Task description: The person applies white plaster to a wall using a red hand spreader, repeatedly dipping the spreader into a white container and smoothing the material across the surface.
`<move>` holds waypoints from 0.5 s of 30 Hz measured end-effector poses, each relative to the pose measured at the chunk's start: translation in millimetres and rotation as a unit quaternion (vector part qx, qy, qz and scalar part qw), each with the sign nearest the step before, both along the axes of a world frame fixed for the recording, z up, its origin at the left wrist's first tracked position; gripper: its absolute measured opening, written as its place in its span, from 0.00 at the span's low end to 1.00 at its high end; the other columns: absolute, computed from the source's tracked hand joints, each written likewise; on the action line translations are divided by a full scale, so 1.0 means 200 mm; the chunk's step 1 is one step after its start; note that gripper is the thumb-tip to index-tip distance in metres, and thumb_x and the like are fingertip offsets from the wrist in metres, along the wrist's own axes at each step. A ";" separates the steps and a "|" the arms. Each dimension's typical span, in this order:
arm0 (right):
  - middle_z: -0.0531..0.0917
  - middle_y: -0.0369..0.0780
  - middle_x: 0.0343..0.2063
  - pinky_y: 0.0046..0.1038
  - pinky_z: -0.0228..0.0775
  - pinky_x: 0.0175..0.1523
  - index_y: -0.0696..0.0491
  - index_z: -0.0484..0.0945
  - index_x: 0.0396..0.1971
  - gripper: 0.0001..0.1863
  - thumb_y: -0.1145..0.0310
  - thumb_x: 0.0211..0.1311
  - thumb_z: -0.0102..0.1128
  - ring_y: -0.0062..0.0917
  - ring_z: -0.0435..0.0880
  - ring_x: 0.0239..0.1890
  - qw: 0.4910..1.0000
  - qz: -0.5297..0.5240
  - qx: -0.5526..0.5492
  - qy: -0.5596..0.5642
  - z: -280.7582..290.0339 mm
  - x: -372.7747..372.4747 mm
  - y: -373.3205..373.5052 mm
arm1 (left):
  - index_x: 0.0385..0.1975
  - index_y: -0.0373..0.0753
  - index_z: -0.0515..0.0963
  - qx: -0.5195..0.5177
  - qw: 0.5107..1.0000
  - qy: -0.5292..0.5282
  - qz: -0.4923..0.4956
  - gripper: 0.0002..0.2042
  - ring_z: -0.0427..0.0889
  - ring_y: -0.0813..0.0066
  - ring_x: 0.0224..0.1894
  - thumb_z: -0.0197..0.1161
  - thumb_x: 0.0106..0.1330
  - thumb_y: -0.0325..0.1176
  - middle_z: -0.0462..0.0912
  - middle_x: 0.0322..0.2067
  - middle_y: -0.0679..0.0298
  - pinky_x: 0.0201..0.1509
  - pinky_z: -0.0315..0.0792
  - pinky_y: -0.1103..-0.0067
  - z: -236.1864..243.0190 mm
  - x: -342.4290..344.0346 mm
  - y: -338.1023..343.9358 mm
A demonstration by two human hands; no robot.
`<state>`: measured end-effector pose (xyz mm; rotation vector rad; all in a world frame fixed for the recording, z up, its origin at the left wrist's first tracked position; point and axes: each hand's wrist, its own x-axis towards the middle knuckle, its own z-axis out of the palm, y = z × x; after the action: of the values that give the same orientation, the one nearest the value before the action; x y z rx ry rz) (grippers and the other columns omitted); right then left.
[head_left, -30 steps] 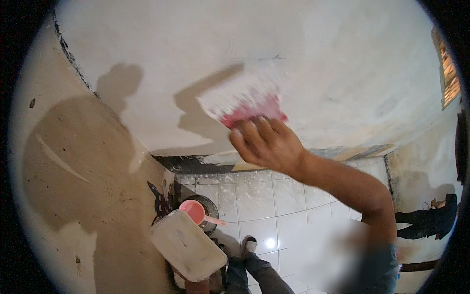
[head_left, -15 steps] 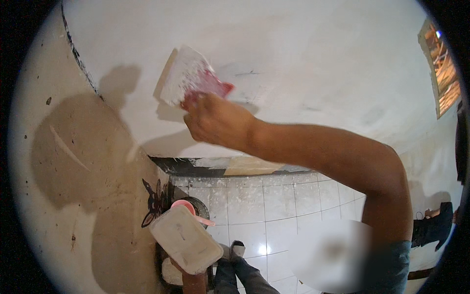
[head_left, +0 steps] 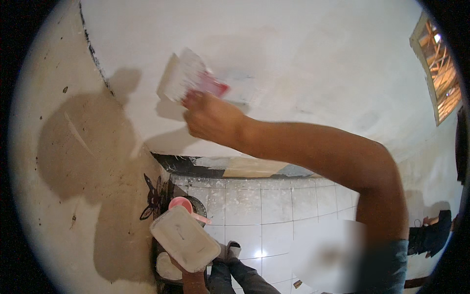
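The scraper [head_left: 188,76], a flat sheet smeared with white and with red at the held side, is in front of the pale wall [head_left: 303,83], left of the middle of the view. Its free edge looks to the upper left, and this edge runs steeply, from the top down and a little to the left. The sheet is blurred, so I cannot tell its long axis surely, nor whether it touches the wall. Its shadow lies just beside it, on the left.

The right hand [head_left: 211,117] is closed around the red side, at the lower right of the sheet. Above and to the right there is wide bare wall; on the left the room ends at the corner with the brownish side wall [head_left: 58,206]. Below the hand, the wall finishes in a dark and tan strip [head_left: 249,166] along the tiled floor [head_left: 245,210].

Well apart, lower, the left hand [head_left: 189,277] supports a cream tray [head_left: 188,242] from beneath; its fingers are hidden. The tray's long axis goes from upper left to lower right. Just behind it are a pink dipper [head_left: 180,205] and a dark round vessel [head_left: 199,206].
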<state>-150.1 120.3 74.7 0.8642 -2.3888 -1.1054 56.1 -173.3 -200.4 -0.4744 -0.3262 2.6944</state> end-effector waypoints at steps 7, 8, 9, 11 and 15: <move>0.83 0.38 0.31 0.47 0.73 0.41 0.53 0.85 0.34 0.08 0.67 0.58 0.61 0.34 0.82 0.39 0.991 -0.128 0.046 -0.011 -0.14 0.10 0.37 | 0.74 0.50 0.52 0.060 0.998 -0.019 0.025 0.36 0.64 0.60 0.70 0.44 0.70 0.63 0.61 0.70 0.62 0.68 0.64 0.51 -0.03 0.02 -0.01; 0.82 0.37 0.29 0.46 0.74 0.38 0.52 0.83 0.33 0.07 0.67 0.58 0.61 0.33 0.82 0.38 0.987 -0.153 0.047 -0.014 -0.16 0.20 0.42 | 0.74 0.50 0.52 0.080 0.996 -0.025 0.031 0.36 0.64 0.60 0.70 0.44 0.70 0.63 0.61 0.70 0.62 0.68 0.64 0.51 -0.04 0.02 -0.01; 0.81 0.36 0.28 0.45 0.76 0.34 0.52 0.82 0.33 0.06 0.67 0.58 0.61 0.32 0.83 0.36 0.973 -0.213 0.064 -0.060 -0.17 0.30 0.43 | 0.74 0.50 0.52 0.100 0.994 -0.031 0.036 0.36 0.64 0.60 0.70 0.44 0.70 0.63 0.61 0.71 0.62 0.68 0.64 0.51 -0.05 0.01 -0.01; 0.79 0.36 0.26 0.38 0.77 0.28 0.50 0.78 0.35 0.06 0.68 0.59 0.62 0.31 0.83 0.31 0.982 -0.186 -0.015 -0.019 -0.14 0.44 0.40 | 0.74 0.51 0.51 0.160 0.985 -0.048 0.053 0.36 0.64 0.60 0.70 0.43 0.70 0.63 0.61 0.71 0.63 0.69 0.64 0.51 -0.05 -0.01 -0.01; 0.84 0.36 0.26 0.33 0.77 0.26 0.49 0.75 0.38 0.07 0.69 0.61 0.62 0.31 0.85 0.25 0.930 -0.106 -0.326 0.132 0.13 0.49 0.28 | 0.74 0.51 0.51 0.371 0.915 -0.123 0.098 0.37 0.63 0.60 0.71 0.42 0.71 0.63 0.60 0.71 0.63 0.69 0.63 0.51 -0.08 -0.10 0.02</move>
<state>-53.0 176.1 100.8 0.2165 -2.4037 -0.3865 36.8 -169.4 -215.7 -0.5533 -1.4608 2.4216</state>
